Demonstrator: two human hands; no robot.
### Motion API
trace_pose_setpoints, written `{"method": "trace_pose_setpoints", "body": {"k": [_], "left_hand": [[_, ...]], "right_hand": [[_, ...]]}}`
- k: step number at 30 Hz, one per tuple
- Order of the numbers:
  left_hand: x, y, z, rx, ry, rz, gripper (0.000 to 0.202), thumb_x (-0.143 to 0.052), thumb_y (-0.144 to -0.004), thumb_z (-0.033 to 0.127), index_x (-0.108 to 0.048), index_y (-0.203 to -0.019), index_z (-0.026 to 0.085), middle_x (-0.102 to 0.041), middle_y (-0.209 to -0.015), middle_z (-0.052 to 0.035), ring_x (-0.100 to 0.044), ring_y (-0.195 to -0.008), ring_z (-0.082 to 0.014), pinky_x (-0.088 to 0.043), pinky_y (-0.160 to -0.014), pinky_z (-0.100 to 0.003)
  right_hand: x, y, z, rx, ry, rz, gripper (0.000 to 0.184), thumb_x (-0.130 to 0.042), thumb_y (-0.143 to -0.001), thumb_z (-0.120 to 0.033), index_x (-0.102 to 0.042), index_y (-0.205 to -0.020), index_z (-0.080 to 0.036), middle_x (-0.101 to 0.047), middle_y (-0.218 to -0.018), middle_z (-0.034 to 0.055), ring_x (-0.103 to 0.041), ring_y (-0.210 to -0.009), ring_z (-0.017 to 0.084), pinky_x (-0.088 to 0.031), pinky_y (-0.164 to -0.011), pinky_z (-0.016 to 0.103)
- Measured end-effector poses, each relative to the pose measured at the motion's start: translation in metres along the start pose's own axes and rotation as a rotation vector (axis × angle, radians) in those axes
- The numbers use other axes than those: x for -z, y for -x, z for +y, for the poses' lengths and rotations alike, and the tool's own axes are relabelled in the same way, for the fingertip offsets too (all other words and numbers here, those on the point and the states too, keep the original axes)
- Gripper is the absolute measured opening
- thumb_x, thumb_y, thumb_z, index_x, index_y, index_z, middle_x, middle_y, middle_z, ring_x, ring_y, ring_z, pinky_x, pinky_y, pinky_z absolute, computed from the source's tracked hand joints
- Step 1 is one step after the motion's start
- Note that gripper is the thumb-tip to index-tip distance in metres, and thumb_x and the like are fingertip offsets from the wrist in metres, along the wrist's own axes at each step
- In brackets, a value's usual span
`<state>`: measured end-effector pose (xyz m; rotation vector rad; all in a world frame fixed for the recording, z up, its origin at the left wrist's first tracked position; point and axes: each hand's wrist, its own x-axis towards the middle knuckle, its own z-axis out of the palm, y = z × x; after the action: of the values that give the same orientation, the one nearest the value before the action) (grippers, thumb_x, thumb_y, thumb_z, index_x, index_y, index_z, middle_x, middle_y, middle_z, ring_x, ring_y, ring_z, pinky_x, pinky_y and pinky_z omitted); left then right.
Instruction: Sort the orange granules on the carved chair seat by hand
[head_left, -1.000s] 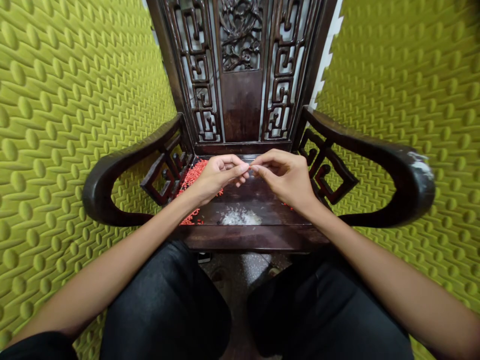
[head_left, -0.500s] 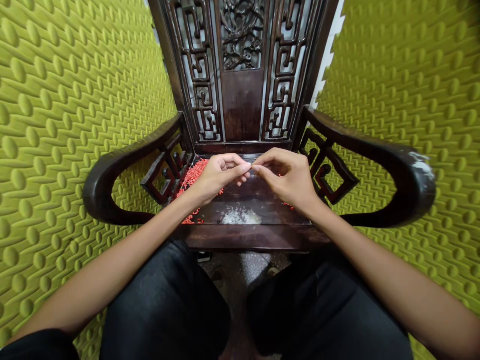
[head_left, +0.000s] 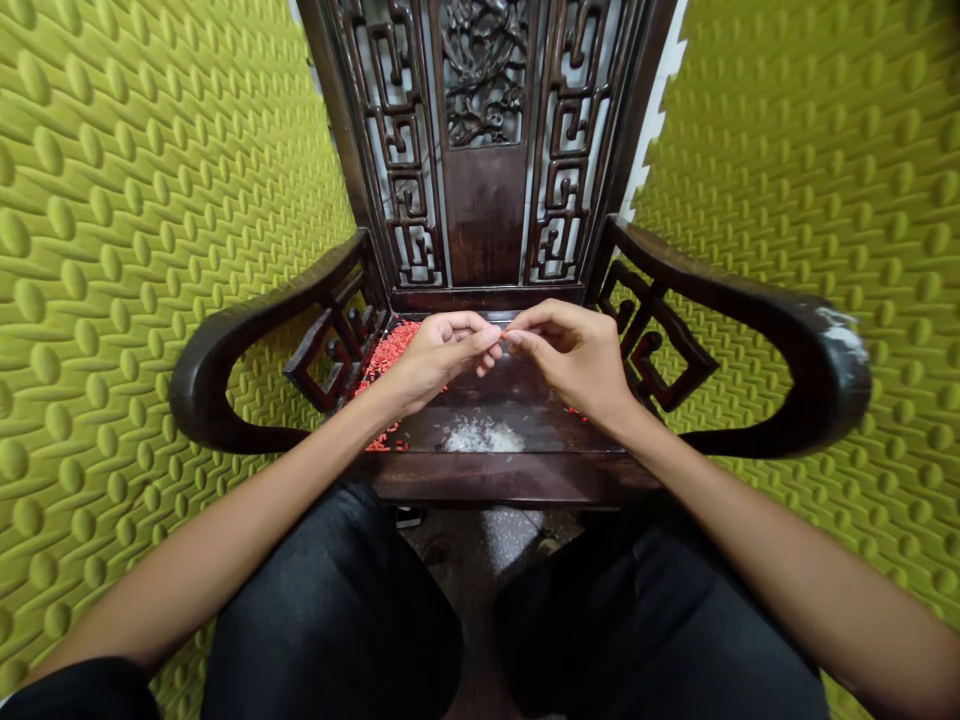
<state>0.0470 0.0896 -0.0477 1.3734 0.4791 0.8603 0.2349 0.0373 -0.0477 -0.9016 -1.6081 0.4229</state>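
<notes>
Above the seat of a dark wooden armchair, my left hand (head_left: 446,355) and my right hand (head_left: 574,350) meet at their fingertips. Both are closed in a pinch. A tiny red piece (head_left: 503,336) shows between the thumbs and forefingers; its exact shape is too small to make out. Beneath and left of my left hand lies a heap of small red pieces (head_left: 384,362), partly covered by that hand. Closer to the seat's front edge is a scatter of small clear or whitish pieces (head_left: 484,436). A few red pieces (head_left: 576,411) lie under my right hand.
The chair's carved back (head_left: 487,215) rises behind the seat. Curved armrests flank it, the left (head_left: 196,375) and the right (head_left: 829,390). Yellow-green textured padding (head_left: 150,200) covers both sides. A phone-like object (head_left: 409,517) lies on the floor below the seat.
The fingertips of both hands have shifted slightly, and a bit of red now shows between them. The view has moved a little; the heaps look the same.
</notes>
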Motion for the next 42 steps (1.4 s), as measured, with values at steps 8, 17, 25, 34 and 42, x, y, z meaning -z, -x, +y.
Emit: {"method": "trace_pose_setpoints", "body": {"k": [8,17,25,34,42], "left_hand": [[-0.005,0.001,0.003,0.002,-0.034,0.005,0.032,-0.087,-0.078,0.041,-0.071,-0.08,0.013,-0.07,-0.076,-0.0033,-0.062,-0.065,-0.0096,-0.05,-0.063,-0.023],[-0.003,0.001,0.001,-0.05,-0.17,0.018,0.033,-0.085,-0.08,0.044,-0.073,-0.083,0.014,-0.073,-0.078,-0.0048,-0.064,-0.066,-0.0102,-0.051,-0.064,-0.023],[-0.006,0.002,0.0,-0.058,-0.199,0.032,0.033,-0.085,-0.08,0.042,-0.073,-0.083,0.012,-0.072,-0.076,-0.0048,-0.063,-0.065,-0.0099,-0.051,-0.063,-0.023],[0.0,0.0,-0.001,-0.052,-0.162,0.099,0.033,-0.087,-0.079,0.042,-0.071,-0.081,0.013,-0.071,-0.078,-0.0044,-0.063,-0.067,-0.0096,-0.051,-0.062,-0.022],[0.0,-0.001,-0.002,-0.083,-0.169,0.08,0.032,-0.088,-0.078,0.041,-0.073,-0.083,0.013,-0.072,-0.078,-0.0049,-0.063,-0.068,-0.0104,-0.051,-0.063,-0.023]], "right_hand": [[0.008,0.0,-0.003,0.248,0.318,-0.028,0.018,-0.064,-0.099,-0.033,-0.069,-0.086,-0.023,-0.072,-0.081,0.0037,-0.064,-0.073,0.018,-0.051,-0.07,0.033],[0.013,-0.004,-0.008,0.28,0.364,-0.127,0.027,-0.058,-0.103,-0.038,-0.066,-0.083,-0.022,-0.071,-0.08,0.0047,-0.063,-0.072,0.018,-0.048,-0.068,0.033],[0.012,-0.002,-0.009,0.238,0.352,-0.113,0.021,-0.063,-0.099,-0.029,-0.07,-0.081,-0.022,-0.074,-0.079,0.0037,-0.066,-0.071,0.018,-0.049,-0.068,0.032],[0.007,-0.003,0.004,0.007,0.118,-0.073,0.011,-0.078,-0.088,-0.03,-0.077,-0.093,-0.02,-0.078,-0.086,0.0042,-0.071,-0.075,0.017,-0.058,-0.068,0.031],[0.004,-0.004,0.009,-0.135,-0.158,-0.101,0.026,-0.085,-0.08,-0.042,-0.076,-0.087,-0.018,-0.077,-0.082,0.0044,-0.073,-0.072,0.017,-0.063,-0.067,0.032]]}}
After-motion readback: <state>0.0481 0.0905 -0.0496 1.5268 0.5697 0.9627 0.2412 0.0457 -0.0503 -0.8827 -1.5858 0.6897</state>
